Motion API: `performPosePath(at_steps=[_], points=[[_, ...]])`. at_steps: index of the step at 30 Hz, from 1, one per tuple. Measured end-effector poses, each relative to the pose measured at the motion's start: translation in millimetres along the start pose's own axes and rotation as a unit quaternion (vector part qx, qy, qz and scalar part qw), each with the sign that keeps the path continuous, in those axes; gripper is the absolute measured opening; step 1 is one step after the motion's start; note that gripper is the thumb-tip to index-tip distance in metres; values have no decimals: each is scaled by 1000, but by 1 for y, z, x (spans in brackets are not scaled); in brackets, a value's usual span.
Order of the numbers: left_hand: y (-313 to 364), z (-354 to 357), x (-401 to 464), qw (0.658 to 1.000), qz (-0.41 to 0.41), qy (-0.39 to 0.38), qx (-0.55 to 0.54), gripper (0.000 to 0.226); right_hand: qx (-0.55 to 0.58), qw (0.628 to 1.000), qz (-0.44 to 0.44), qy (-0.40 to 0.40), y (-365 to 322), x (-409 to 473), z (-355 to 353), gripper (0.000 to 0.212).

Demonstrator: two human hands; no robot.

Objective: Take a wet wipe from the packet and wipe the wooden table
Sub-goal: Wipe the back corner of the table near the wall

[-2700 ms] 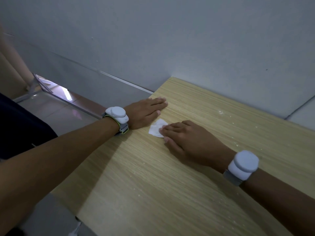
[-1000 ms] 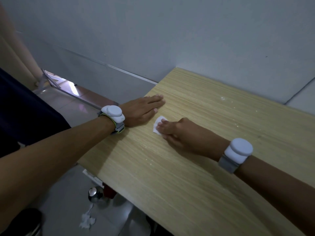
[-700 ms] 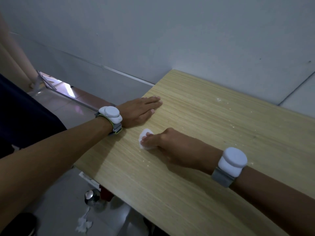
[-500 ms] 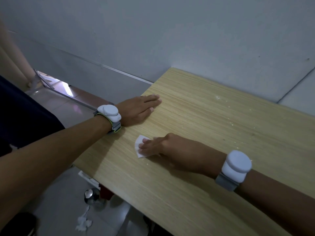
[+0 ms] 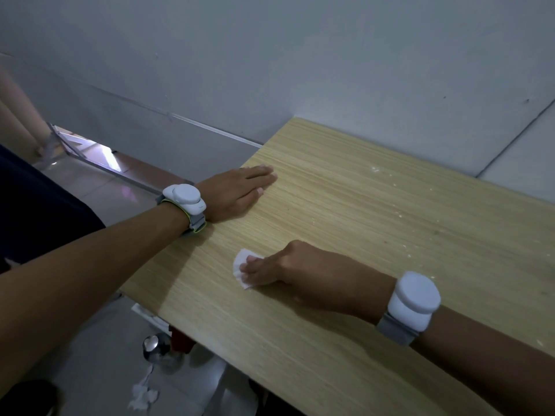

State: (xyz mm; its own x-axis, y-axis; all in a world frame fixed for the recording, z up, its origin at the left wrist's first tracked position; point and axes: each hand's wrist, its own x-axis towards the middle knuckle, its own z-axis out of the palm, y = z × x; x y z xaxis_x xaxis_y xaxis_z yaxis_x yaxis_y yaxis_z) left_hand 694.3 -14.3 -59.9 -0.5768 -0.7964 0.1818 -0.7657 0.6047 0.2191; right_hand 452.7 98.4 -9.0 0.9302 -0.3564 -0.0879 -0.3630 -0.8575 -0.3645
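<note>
The table [image 5: 375, 235] is pale yellow-tan with fine straight grain, flecked with white specks toward 2 o'clock; the wipe [image 5: 241, 265] is white; both wrist devices [image 5: 413, 301] are white on grey bands, the left one's band edged lime green; the wall [image 5: 300, 55] is plain grey-blue

R hand [image 5: 295, 267] presses wipe [image 5: 241, 267] on table [image 5: 375, 223]; L hand [image 5: 237, 190] flat.

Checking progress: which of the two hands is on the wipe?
The right hand: its fingertips press the white wet wipe onto the wooden table. The left hand lies flat on bare wood near the edge.
</note>
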Motion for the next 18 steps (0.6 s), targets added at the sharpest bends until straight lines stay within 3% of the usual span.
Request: performPosePath(at_steps=[5,10,15,18], points=[[1,-1,1,1000,-9,-2,-4,48,-30,999,21,35,6,12,-5,36],[2,-2,2,1000,-8,-1,-11,48,-19,1000,-25,-5,-11,19,9,35],[0,1,3,1000,-19,1,-25,47,-48,996,27,76,-2,41,-2,30],[-2,2,3,1000,-17,-2,-24,47,-19,998,8,58,-13,50,4,31]])
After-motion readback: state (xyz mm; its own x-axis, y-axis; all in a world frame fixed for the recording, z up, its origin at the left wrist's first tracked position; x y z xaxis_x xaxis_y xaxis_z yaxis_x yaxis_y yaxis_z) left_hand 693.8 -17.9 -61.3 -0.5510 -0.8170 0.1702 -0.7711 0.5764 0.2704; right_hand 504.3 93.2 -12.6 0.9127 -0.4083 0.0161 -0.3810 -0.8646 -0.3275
